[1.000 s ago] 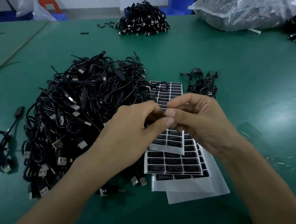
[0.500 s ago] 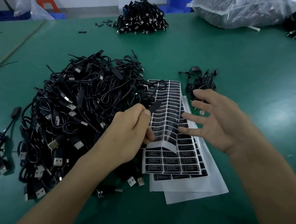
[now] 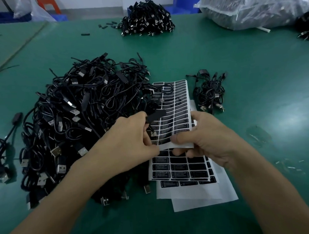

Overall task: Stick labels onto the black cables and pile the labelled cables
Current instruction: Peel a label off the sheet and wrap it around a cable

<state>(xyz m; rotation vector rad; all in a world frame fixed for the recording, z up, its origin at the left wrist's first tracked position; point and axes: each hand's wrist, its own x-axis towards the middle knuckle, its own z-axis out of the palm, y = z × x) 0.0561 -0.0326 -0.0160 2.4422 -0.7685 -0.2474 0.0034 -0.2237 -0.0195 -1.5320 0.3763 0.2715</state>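
Label sheet lies at frame centre; right hand pinches its lower edge and bends it, probably to lift one label. Left hand grips a black cable just above, ready for sticking.

On the green table, a large tangled heap of black USB cables lies to the left, and its edge overlaps the far end of a label sheet. The left hand pinches one cable's black inline block above that sheet, with a metal plug showing just beneath the fingers. The right hand grips the sheet's near edge, thumb on top, so it curls up off the stack of label sheets below, which rests on white backing paper. A small cable pile sits just right of the sheets. Along the far edge lie another cable pile and a clear plastic bag.
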